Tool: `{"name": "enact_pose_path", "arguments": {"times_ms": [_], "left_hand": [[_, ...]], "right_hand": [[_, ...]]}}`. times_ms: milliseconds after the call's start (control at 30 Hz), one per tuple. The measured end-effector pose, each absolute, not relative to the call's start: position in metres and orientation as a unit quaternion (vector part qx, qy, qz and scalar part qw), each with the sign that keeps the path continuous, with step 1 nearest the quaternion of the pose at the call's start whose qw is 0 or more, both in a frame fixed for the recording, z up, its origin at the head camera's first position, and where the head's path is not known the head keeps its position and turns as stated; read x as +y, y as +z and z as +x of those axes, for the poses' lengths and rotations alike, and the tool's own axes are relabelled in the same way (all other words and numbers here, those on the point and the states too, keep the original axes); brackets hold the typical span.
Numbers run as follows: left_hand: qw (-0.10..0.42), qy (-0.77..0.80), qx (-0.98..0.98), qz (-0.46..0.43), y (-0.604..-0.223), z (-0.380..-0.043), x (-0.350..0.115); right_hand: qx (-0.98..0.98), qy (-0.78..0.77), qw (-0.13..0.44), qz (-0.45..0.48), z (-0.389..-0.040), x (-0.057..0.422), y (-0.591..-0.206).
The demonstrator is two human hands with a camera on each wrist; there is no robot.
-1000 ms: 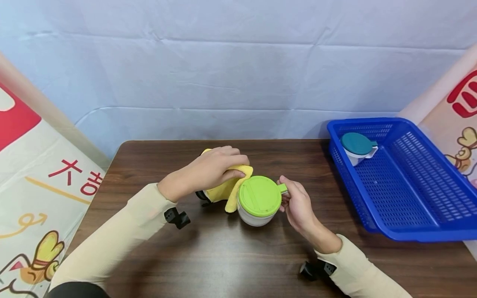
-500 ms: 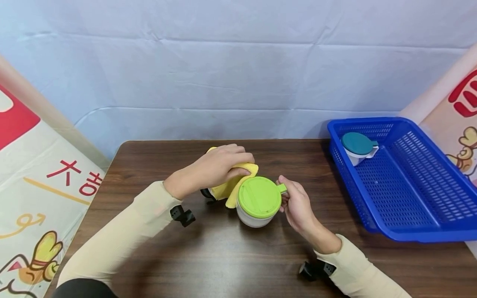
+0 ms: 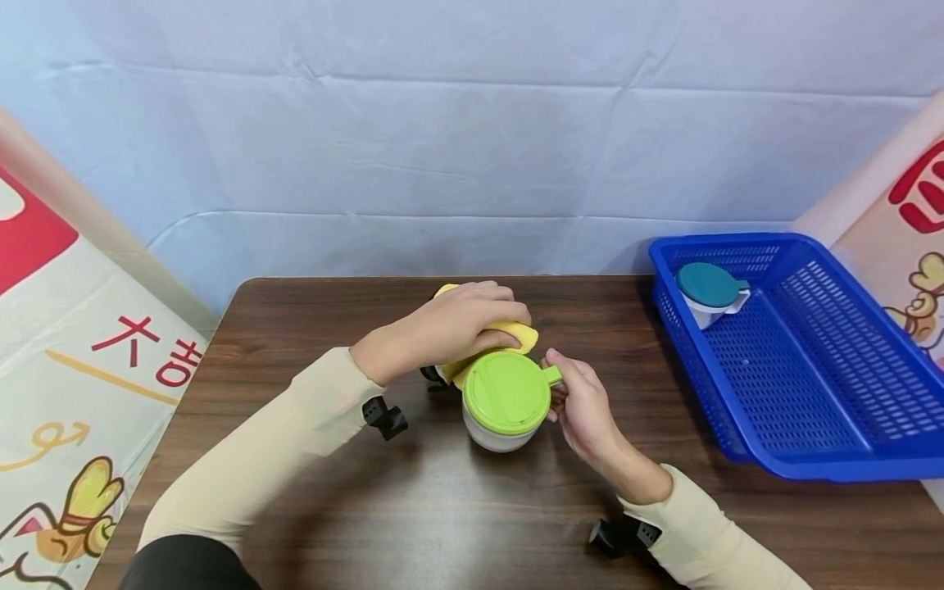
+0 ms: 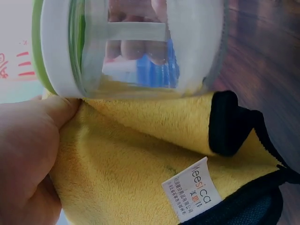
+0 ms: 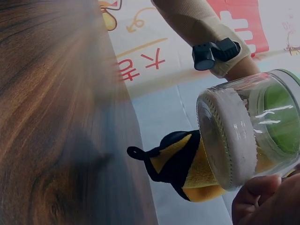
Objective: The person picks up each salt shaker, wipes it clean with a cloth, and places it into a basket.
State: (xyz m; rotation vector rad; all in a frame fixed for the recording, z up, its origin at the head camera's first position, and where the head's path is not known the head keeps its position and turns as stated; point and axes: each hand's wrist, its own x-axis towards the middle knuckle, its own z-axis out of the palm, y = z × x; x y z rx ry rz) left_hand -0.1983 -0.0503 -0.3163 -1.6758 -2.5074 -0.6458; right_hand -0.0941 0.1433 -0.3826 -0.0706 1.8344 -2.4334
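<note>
My right hand [image 3: 586,410] grips the handle of a clear glass seasoning jar [image 3: 506,395] with a bright green lid. A whitish layer fills the jar's lower part. In the right wrist view the jar's [image 5: 227,136] underside shows, raised off the table. My left hand [image 3: 453,326] holds a yellow cloth [image 3: 519,334] against the jar's far left side, thumb on the near face. In the left wrist view the cloth [image 4: 117,159] has black edging and a white label, and touches the glass. Part of the cloth is hidden behind the hand and jar.
A blue plastic basket [image 3: 696,360] stands on the right of the brown wooden table [image 3: 354,516]. Inside its back left corner is a similar jar [image 3: 710,287] with a teal lid. A pale cloth backdrop [image 3: 457,164] hangs behind the table.
My left hand and the yellow cloth have moved to the right around the jar's far side. The jar and right hand have shifted slightly left.
</note>
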Motion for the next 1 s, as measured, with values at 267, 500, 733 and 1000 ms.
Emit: {"name": "enact_pose_path", "arguments": {"times_ms": [267, 500, 733, 1000], "left_hand": [[-0.015, -0.198, -0.813, -0.548, -0.311, -0.199, -0.043], [-0.050, -0.194, -0.809, -0.553, -0.304, -0.199, -0.036], [-0.069, -0.185, -0.809, -0.554, -0.302, -0.201, -0.031], [-0.100, -0.186, -0.812, -0.544, -0.305, -0.202, -0.030]], "right_hand": [[0.604, -0.795, 0.048, -0.032, -0.093, 0.142, -0.384], [0.605, -0.793, 0.051, -0.055, -0.093, 0.143, -0.387], [0.605, -0.794, 0.046, -0.047, -0.091, 0.141, -0.386], [0.599, -0.797, 0.054, -0.045, -0.088, 0.142, -0.384]]}}
